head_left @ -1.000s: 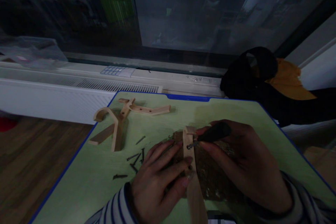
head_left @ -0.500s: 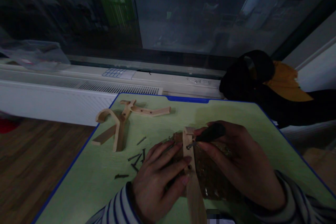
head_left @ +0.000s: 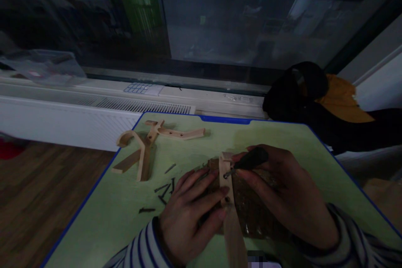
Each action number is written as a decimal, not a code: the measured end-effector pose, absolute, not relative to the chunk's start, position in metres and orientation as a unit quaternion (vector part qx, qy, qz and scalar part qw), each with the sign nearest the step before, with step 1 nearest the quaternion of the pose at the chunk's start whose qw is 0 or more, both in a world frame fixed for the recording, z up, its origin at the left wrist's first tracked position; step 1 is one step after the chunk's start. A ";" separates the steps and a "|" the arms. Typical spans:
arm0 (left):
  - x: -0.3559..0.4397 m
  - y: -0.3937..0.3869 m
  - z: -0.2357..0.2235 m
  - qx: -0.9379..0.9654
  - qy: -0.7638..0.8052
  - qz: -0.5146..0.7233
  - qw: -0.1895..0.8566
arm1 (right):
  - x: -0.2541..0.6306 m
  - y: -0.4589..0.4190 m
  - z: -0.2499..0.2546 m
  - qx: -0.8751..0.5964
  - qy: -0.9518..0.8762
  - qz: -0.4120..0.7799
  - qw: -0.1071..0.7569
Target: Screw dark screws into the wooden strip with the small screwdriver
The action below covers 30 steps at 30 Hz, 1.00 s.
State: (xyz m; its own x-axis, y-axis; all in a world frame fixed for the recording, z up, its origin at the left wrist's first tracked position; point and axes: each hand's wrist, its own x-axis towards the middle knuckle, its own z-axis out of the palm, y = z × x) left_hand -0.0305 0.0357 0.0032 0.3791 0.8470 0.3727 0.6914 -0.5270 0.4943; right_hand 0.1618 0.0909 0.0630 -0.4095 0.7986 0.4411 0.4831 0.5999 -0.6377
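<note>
My right hand (head_left: 287, 197) is closed around the dark handle of a screwdriver (head_left: 253, 159). Its tip meets a hole near the far end of a pale wooden hook piece (head_left: 231, 217); whether a screw sits there I cannot make out. With fingers stretched forward, my left hand (head_left: 193, 213) presses its fingertips and thumb against the same wood and holds it steady. Beneath the wood lies a brown block wrapped in clear plastic (head_left: 254, 217), partly covered by both hands. Several dark screws (head_left: 165, 188) lie loose beside my left hand.
More pale wooden hooks (head_left: 143, 150) with screw holes rest at the far left of the green, blue-edged table (head_left: 266, 136). Behind it are a white radiator (head_left: 63, 121) and a window sill. A black and orange cap (head_left: 342, 96) lies at the right on dark cloth.
The view has shifted very slightly. Both hands, the screwdriver and the wooden piece stay nearly in place.
</note>
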 end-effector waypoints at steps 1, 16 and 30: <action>-0.030 0.035 0.003 0.817 0.470 0.308 0.131 | 0.162 0.091 0.063 -0.395 -0.814 0.206 0.372; -0.021 0.053 0.012 0.677 0.524 0.490 0.163 | 0.161 0.094 0.058 -0.389 -0.798 0.257 0.382; -0.002 0.073 0.028 0.704 0.530 0.449 0.144 | 0.158 0.096 0.066 -0.411 -0.819 0.229 0.328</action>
